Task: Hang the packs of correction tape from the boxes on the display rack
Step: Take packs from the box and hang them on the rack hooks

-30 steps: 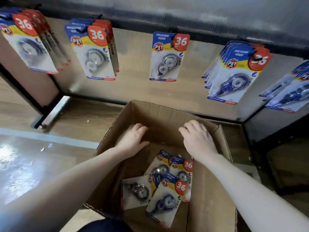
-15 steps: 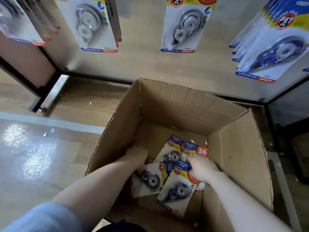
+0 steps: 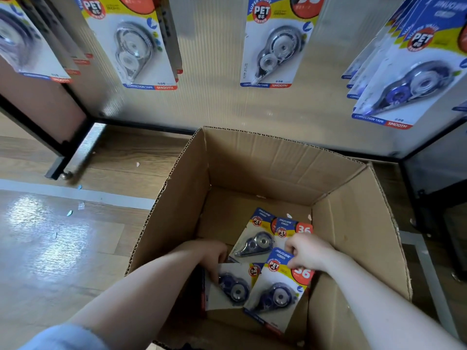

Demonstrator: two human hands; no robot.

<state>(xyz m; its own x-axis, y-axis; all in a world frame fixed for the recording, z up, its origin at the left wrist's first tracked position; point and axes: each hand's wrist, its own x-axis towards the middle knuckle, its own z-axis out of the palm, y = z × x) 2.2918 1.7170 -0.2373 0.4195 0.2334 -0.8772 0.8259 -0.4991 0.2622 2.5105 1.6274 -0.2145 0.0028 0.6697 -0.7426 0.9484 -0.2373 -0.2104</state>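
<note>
An open cardboard box (image 3: 278,157) stands on the floor below the display rack (image 3: 209,72). Several correction tape packs lie on its bottom, among them a far pack (image 3: 255,238). My left hand (image 3: 212,256) reaches in and grips the top left corner of a pack lying sideways (image 3: 235,291). My right hand (image 3: 309,251) pinches the top edge of the nearest pack (image 3: 275,296), beside its red "36" mark. On the rack hang more packs: a left stack (image 3: 139,46), a single middle pack (image 3: 275,46) and a right stack (image 3: 409,82).
The rack's black frame (image 3: 75,114) and a metal foot (image 3: 83,150) stand left of the box. Further packs hang at the far left (image 3: 22,41). Small paper scraps (image 3: 80,205) lie on the glossy wooden floor (image 3: 50,248). A dark stand (image 3: 434,188) is at the right.
Both hands went from the box's rim down to its bottom. My left hand took hold of the sideways pack and my right hand took the nearest pack's top. The view came closer to the box.
</note>
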